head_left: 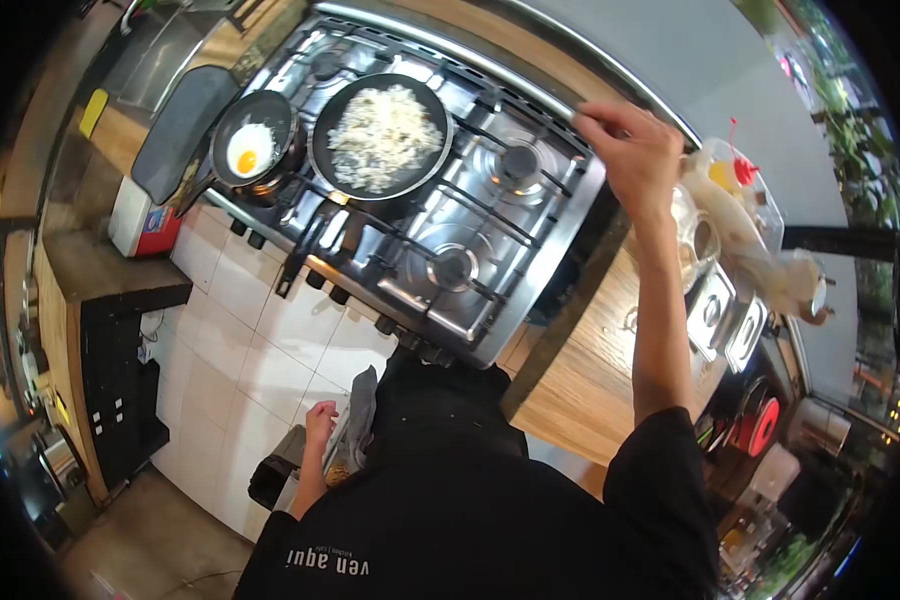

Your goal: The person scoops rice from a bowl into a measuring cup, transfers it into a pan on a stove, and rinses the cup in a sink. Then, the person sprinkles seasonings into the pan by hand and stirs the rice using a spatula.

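Observation:
My right hand [635, 145] is raised by the stove's far right corner, its fingers curled and thumb and fingertips drawn together. Anything pinched in it is too small to make out. Low by my hip, my left hand [320, 418] has its fingers curled in, beside a grey cloth [361, 410], apparently without gripping it. On the gas stove [530, 215], a large black frying pan [440, 150] holds white, crumbly or shredded food [385, 137]. Left of it, a smaller pan [222, 135] contains a fried egg [250, 152] with an orange yolk.
A wooden counter [575, 405] adjoins the stove's right side, carrying metal containers [710, 310] and a clear bin [765, 215] with a red-topped bottle [743, 172]. At left stand a dark grey padded-looking object [185, 130] and a red-and-white box [150, 225]. Pan handles [300, 260] overhang the front edge.

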Demonstrator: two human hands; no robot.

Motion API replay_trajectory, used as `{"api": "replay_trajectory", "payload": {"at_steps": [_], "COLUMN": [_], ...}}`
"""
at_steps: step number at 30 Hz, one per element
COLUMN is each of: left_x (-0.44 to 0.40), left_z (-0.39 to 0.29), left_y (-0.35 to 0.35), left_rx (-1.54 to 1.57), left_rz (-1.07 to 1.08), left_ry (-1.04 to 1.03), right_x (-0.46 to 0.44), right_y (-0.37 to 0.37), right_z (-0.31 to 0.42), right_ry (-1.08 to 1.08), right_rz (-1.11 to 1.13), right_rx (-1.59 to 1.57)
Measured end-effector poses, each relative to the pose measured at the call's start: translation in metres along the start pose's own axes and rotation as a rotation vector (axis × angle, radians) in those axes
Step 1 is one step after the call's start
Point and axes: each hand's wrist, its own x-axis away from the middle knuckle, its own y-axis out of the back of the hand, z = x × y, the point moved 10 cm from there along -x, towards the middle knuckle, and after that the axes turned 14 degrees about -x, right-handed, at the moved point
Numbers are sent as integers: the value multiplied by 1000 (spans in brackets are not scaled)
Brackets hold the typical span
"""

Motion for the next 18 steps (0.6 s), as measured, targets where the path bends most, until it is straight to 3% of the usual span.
{"api": "replay_trajectory", "payload": {"at_steps": [6, 9, 11, 12, 15, 18], "left_x": [31, 58, 78, 74, 92, 70], "left_z": [90, 147, 185, 218, 226, 224], "left_y": [7, -1, -8, -24, -42, -49], "left_rx": [147, 293, 322, 363, 295, 178], "left_rz": [-30, -70, -87, 22, 40, 96], "left_ry": [114, 250, 467, 504, 602, 474], "right_x": [-44, -65, -75, -76, -80, -89], "right_y": [-126, -151, -158, -163, -188, -204], "right_z": [93, 106, 105, 106, 117, 112], "right_ry": [519, 514, 504, 486, 528, 579], "right_rz": [141, 184, 211, 217, 290, 317], "right_rx": [-18, 10, 21, 41, 155, 194]}}
